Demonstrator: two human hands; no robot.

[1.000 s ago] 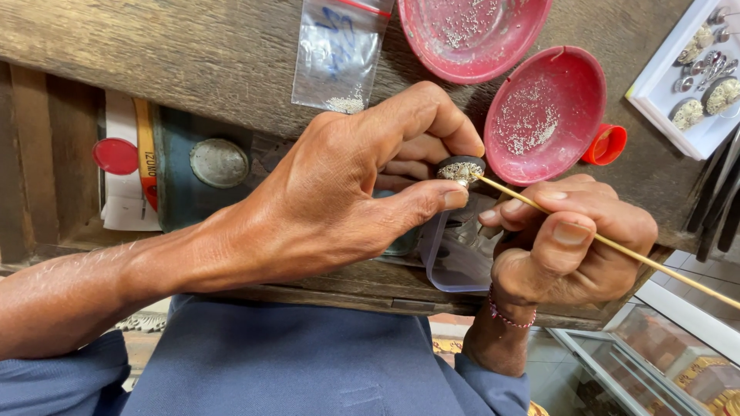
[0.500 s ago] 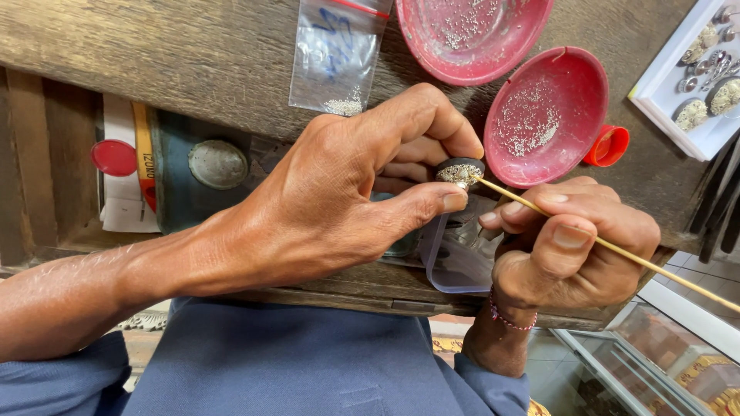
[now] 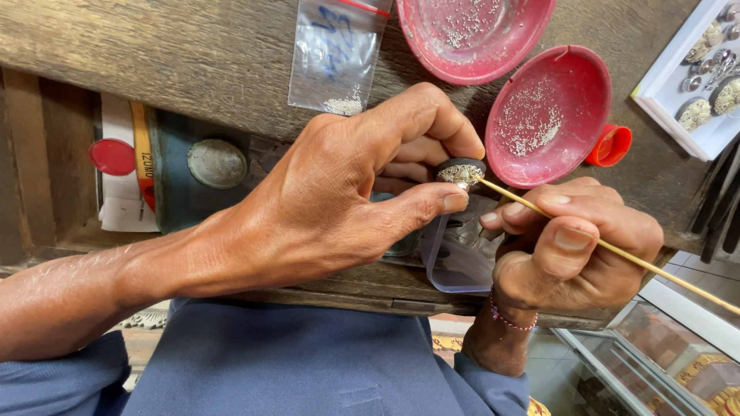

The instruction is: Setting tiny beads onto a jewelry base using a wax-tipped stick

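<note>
My left hand [image 3: 347, 192] pinches a small round dark piece [image 3: 460, 171] between thumb and forefinger; its top is covered in tiny pale beads. My right hand [image 3: 570, 246] grips a thin wooden stick [image 3: 617, 250] like a pen. The stick's tip touches the beaded top of the piece. Both hands hover over the front edge of a worn wooden workbench [image 3: 154, 54]. A thin pink bracelet circles my right wrist.
Two red shallow dishes [image 3: 551, 115] [image 3: 474, 31] holding tiny pale beads sit behind the hands. A small clear bag [image 3: 335, 58] with beads lies at back. A white tray [image 3: 694, 92] of ornaments is far right. A clear plastic lid [image 3: 455, 266] lies under my hands.
Both hands stay almost in place. The stick tip shifts slightly on the beaded piece.
</note>
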